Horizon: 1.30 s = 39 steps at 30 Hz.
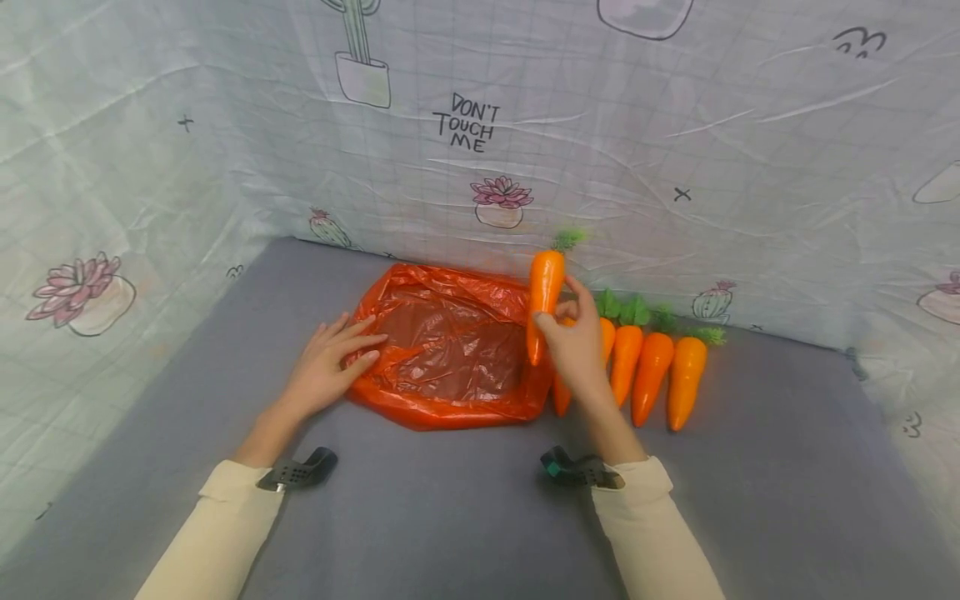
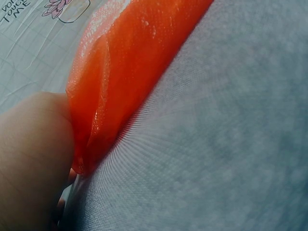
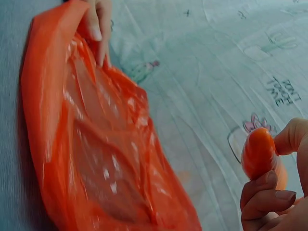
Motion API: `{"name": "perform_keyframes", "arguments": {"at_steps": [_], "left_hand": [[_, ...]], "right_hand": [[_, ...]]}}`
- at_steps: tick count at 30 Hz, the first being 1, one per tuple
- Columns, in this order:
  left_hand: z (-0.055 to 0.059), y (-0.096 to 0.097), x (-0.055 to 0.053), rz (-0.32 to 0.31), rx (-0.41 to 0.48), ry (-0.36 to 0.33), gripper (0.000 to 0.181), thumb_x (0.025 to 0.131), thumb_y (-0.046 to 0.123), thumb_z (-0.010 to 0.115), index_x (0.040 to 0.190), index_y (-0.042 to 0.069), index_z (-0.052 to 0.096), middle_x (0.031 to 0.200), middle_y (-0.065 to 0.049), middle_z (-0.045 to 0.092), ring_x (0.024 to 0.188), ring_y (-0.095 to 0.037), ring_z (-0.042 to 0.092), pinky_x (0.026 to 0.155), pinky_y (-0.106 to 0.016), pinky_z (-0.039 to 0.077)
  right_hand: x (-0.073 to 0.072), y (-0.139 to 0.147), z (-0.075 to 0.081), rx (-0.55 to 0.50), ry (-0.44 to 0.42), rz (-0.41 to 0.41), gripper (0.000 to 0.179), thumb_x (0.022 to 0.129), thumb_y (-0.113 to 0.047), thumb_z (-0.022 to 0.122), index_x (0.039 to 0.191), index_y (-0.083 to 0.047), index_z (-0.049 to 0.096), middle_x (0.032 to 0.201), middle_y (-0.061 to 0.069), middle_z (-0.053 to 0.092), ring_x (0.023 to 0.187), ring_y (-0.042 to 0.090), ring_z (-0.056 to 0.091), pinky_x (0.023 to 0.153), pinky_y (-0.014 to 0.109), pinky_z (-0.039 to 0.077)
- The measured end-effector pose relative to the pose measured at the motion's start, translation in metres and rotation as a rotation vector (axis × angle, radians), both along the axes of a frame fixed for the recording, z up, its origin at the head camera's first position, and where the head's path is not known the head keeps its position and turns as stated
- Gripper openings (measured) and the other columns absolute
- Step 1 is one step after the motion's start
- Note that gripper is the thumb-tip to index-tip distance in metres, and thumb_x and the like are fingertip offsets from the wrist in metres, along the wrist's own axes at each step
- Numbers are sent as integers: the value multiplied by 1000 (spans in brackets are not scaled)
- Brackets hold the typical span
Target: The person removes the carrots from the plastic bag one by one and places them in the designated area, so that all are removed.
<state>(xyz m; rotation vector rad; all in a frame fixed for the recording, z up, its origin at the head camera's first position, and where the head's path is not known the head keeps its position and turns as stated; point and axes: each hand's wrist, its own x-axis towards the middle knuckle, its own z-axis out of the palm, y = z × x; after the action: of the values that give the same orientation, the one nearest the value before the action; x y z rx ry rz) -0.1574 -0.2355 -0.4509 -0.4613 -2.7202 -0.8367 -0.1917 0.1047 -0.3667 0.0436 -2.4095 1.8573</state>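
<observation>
An orange-red plastic bag [image 1: 442,415] lies spread on the grey table with its mouth open upward and its rim folded out. My left hand [image 1: 330,362] rests on the bag's left rim, fingers extended over the edge. Between thumb and fingers, my right hand [image 1: 577,346] grips a carrot [image 1: 547,283], its green top up and its tip pointing down, just over the bag's right rim. The right wrist view shows that carrot [image 3: 259,156] end-on, clear of the bag [image 3: 45,106]. In the left wrist view, the left hand [image 2: 36,154] is against the bag's side [image 2: 125,67].
Several more carrots [image 1: 686,379] with green tops lie in a row right of the bag, some partly behind the right hand. A printed fabric wall [image 1: 615,158] stands along the table's back edge. The grey tabletop [image 1: 435,508] extends in front of the bag.
</observation>
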Motion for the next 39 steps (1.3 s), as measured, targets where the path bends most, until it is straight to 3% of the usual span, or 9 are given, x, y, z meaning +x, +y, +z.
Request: {"name": "perform_keyframes", "arguments": {"at_steps": [16, 28, 39], "left_hand": [[1, -5, 0, -6, -8, 17, 35, 95, 30, 59, 123, 10, 66, 143, -15, 45, 138, -45, 23, 111, -61, 8], [-3, -5, -4, -14, -8, 13, 34, 94, 30, 60, 123, 12, 66, 145, -13, 44, 138, -43, 23, 111, -60, 7], [-6, -5, -3, -17, -3, 3, 35, 95, 32, 59, 124, 13, 66, 145, -12, 43, 139, -43, 22, 112, -58, 7]], "right_hand": [[5, 54, 0, 6, -59, -117, 68, 90, -20, 57, 150, -20, 26, 91, 4, 48, 58, 12, 43, 56, 25, 43], [6, 101, -3, 27, -42, -227, 69, 90, -17, 58, 151, -17, 26, 88, 0, 49, 57, 10, 43, 50, 20, 40], [19, 149, 1, 52, -99, -275, 69, 93, -21, 58, 152, -19, 22, 90, -1, 47, 56, 8, 42, 49, 18, 40]]}}
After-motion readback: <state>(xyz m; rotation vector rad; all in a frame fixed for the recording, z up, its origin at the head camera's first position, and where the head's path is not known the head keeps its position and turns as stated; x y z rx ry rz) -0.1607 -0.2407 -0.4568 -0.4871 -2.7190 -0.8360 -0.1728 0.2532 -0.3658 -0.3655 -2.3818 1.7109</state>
